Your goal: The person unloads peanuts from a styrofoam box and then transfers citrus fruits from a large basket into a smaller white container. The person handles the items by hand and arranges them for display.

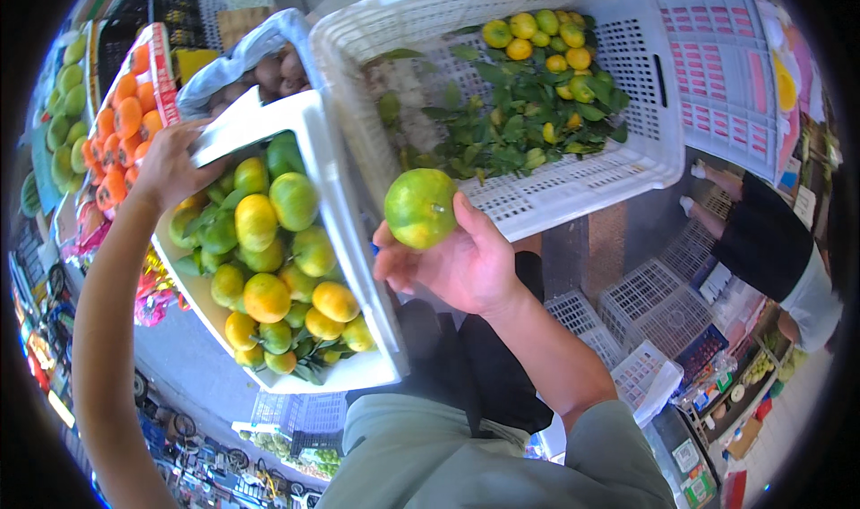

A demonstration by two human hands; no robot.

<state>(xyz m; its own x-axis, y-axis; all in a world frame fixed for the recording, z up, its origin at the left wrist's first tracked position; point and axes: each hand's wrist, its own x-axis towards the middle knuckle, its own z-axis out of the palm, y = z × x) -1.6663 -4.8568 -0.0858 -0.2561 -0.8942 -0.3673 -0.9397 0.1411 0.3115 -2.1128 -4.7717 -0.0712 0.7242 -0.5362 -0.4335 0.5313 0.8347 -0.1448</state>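
A green-yellow mandarin point(421, 208) rests in my right hand point(450, 260), held by the fingers and thumb. On the far side of a white foam box point(349, 267), my left hand point(176, 166) grips the raised rim or a white flap; some fingers are hidden. Green and orange mandarins point(267, 297) with leaves fill that box. Beyond it, a large white plastic crate point(524, 216) holds loose leaves point(514, 122) and a cluster of green-yellow mandarins point(521, 26) at its far right corner.
Persimmons point(127, 116) and green fruit point(67, 132) stand at the left. A bag-lined container of brown produce point(269, 72) sits behind the foam box. Stacked plastic crates point(648, 294) are at the right, near another person in dark shorts point(762, 230). Bicycles point(185, 425) stand at lower left.
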